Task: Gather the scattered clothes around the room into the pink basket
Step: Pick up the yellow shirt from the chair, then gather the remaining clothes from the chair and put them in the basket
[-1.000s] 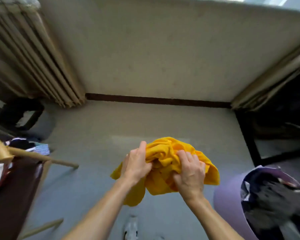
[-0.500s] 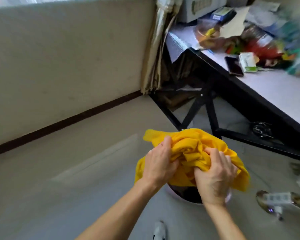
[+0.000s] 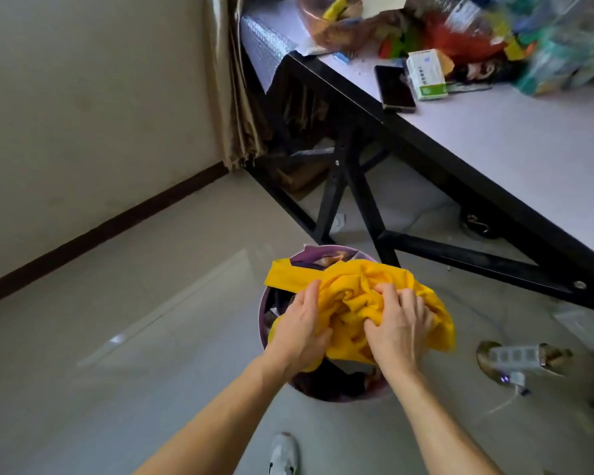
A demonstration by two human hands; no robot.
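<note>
We grip the bunched yellow garment directly over the pink basket, left hand and right hand curled tightly into it. The basket stands on glossy grey floor, with a black-framed table beyond it.

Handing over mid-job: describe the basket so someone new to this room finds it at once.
Find the white-topped table with black crossed legs on the right. On the floor in front of those legs stands the pink basket. Unlike the white power strip to its right, it is a round tub holding dark clothes, with the yellow garment bunched over its mouth.
</note>
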